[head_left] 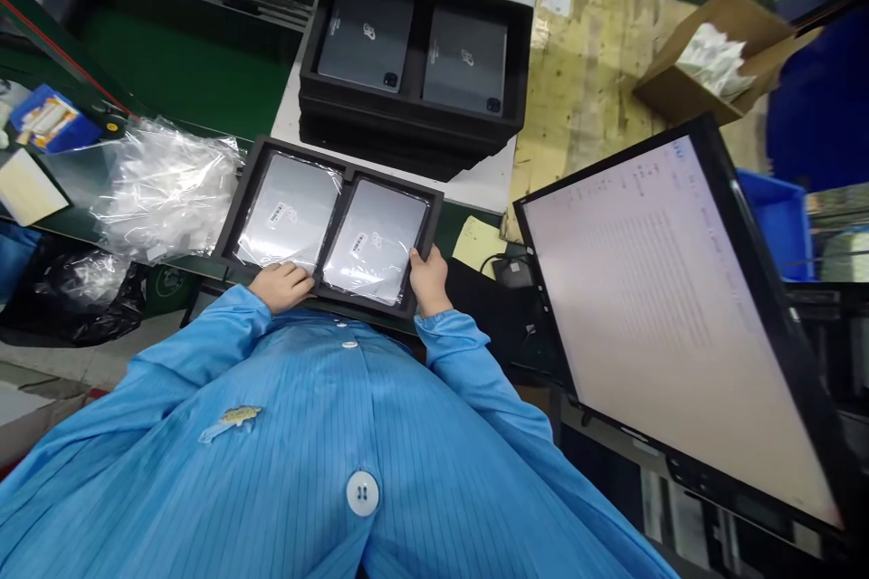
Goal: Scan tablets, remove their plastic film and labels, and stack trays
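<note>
Close to my body is a black foam tray with two compartments. A tablet in a clear plastic bag lies in its left compartment, and a second bagged tablet in the right one; each bears a small white label. My left hand is closed over the tray's near edge, its fingers at the lower end of the left tablet. My right hand grips the tray's right side, thumb on top of the rim and fingers hidden beneath.
Beyond stands a stack of black trays, two unbagged dark tablets in the top one. Clear plastic bags are heaped at left. A large monitor tilts at right, near a yellow paper. An open cardboard box sits farther back.
</note>
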{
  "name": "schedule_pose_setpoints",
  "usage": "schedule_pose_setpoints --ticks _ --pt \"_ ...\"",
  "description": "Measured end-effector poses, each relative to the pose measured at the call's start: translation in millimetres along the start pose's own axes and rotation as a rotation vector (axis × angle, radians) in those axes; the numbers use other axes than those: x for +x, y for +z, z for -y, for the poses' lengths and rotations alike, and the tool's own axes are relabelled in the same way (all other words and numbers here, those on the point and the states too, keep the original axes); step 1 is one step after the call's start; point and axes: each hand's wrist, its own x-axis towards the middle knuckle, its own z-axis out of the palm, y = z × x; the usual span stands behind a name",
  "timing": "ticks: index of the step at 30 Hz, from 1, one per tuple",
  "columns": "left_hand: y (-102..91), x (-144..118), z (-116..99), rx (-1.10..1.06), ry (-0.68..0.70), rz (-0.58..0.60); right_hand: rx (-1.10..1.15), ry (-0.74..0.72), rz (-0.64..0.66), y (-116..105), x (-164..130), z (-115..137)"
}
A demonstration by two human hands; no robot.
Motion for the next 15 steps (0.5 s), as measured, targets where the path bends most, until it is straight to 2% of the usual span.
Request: schedule_pose_setpoints --ticks 3,5,6,8,9,10,11,12,13,15 --pt "-4.0 1.0 -13.0 -0.209 -0.115 0.018 -0.029 -0.023 -0.012 -1.8 -3.6 0.8" --pt "-13.9 -5.2 -11.5 -0.422 -0.177 -0.038 -0.070 -0.026 -0.038 -1.9 -5.7 2.0" --pt "-21.5 -11.5 -4.9 -0.505 -0.211 -0.107 -0.092 -0.026 -0.054 -1.5 -6.6 3.1" --pt "-40.4 -28.9 22.0 -0.557 -0.381 -0.373 -0.140 -0.028 -0.093 0.1 -8.2 6.9" --pt "-50.1 -37.8 41.9 -0.537 -0.532 -0.535 -0.166 -0.032 -0.110 1.3 -9.2 9.8" --pt "-58.9 -44.8 64.9 -0.529 -0.715 -0.648 -0.195 -0.039 -0.127 2.6 -10.4 13.6" --pt "-65.9 -48.6 89.7 -0.554 -0.897 -0.682 -0.226 -0.046 -0.143 4.0 -11.8 18.0" --pt "-70.3 -48.5 114.3 -0.618 -1.044 -0.630 -0.258 -0.054 -0.162 5.6 -13.3 23.1" --pt "-72.0 -44.2 137.1 -0.705 -1.131 -0.509 -0.288 -0.065 -0.188 7.3 -15.1 28.5" --pt "-67.7 -26.0 172.2 -0.846 -1.138 -0.243 -0.338 -0.103 -0.265 11.5 -20.4 39.3"
